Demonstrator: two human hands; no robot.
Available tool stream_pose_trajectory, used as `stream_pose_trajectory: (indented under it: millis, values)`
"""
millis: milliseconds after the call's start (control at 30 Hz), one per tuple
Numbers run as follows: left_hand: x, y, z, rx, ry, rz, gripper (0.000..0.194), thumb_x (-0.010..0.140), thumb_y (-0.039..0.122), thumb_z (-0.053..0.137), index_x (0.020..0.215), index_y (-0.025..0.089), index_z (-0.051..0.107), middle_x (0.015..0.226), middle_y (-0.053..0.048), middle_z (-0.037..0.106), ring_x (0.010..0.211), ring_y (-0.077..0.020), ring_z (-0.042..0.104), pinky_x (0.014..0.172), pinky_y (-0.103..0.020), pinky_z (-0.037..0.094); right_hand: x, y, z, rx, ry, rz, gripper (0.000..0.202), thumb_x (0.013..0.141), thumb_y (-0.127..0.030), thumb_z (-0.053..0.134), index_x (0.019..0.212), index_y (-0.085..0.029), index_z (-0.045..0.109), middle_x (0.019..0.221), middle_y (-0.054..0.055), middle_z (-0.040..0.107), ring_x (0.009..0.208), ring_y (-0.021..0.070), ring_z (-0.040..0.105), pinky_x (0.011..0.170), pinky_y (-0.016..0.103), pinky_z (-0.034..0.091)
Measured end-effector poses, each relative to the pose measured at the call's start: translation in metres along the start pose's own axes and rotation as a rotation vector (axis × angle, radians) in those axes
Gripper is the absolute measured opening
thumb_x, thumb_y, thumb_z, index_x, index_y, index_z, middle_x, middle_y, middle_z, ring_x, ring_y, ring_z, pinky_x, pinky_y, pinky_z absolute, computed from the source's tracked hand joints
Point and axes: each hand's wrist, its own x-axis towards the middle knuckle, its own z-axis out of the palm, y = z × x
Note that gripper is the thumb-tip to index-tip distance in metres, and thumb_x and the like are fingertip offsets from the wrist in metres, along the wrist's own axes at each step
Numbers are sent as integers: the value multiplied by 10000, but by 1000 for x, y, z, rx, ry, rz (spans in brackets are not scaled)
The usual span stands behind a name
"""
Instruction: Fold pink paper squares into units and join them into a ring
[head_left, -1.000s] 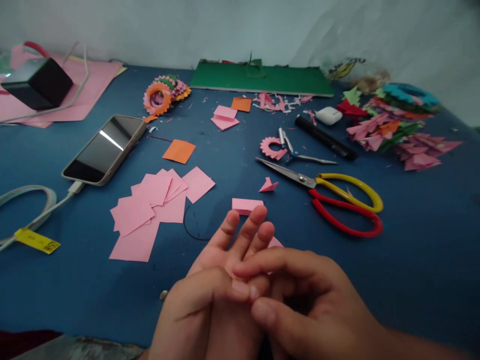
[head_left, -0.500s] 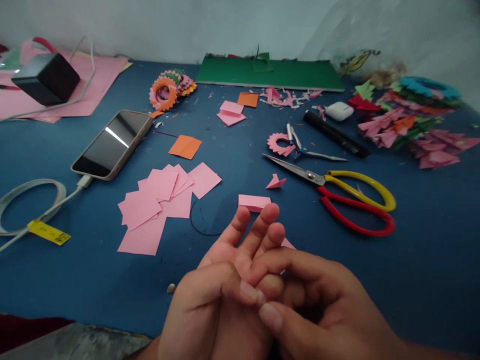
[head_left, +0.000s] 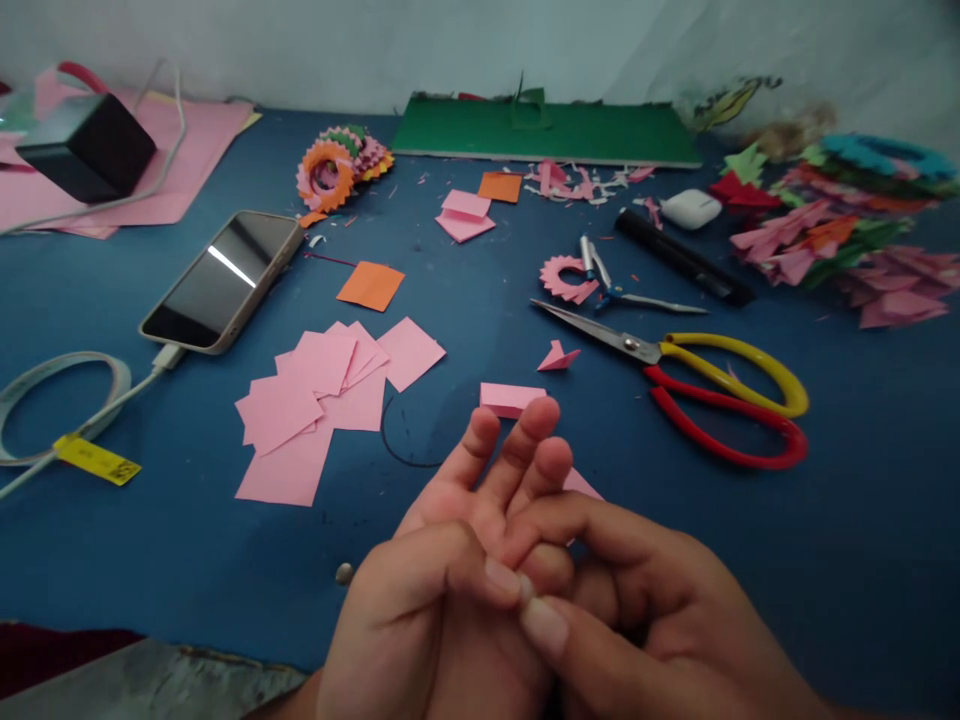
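Note:
At the near edge of the table, my left hand lies palm up, three fingertips raised and the thumb pressed to the bent index finger. My right hand meets it, thumb and finger pinched against the left thumb tip and index finger. Whatever lies between the fingertips is too small or hidden to make out. Just beyond the left fingertips lies a folded pink paper strip. A pink paper shows partly behind my right hand. Further off sits a small folded pink paper piece.
Scissors with yellow and red handles lie right. Pink paper squares spread left, near a phone on a cable. An orange square, a black pen, folded-paper rings and a green board lie further back.
The view has shifted slightly, so the right-hand objects appear a little further right and higher. Both hands keep the same pinched pose, almost unmoved.

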Motion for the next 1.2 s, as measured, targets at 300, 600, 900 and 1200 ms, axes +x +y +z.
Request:
stream_pose_trajectory:
  millis: [300,600,900,1200]
  values:
    - [1,-4,1,-11,-53,71,512,544,-83,431,931,216,583,1016,28,676,862,-21,627,597,-52,445,-1,8,-1,86,-6,16,223,819,-401,608,897,-209,525,503,-105,356,378,-3,253,363,107,174]
    - [0,8,3,60,28,-124,499,611,-107,413,894,268,582,1042,66,677,963,-52,622,622,-81,454,-2,-8,-9,-320,100,-235,108,777,-294,638,874,-245,643,570,-42,600,412,54,498,380,142,366]
    - [-12,7,16,173,208,-145,525,610,-64,582,1013,267,524,1249,33,566,1287,-193,405,1097,-309,252,10,-39,-18,-835,152,-978,155,652,16,663,716,-124,680,655,-14,716,629,68,658,673,96,528]
    - [-10,4,12,82,148,-123,513,644,-80,574,1034,230,452,1271,-14,558,1263,-185,439,1099,-310,287,7,-43,-22,-821,112,-988,108,665,19,681,706,-81,692,636,20,714,606,80,658,636,118,546]
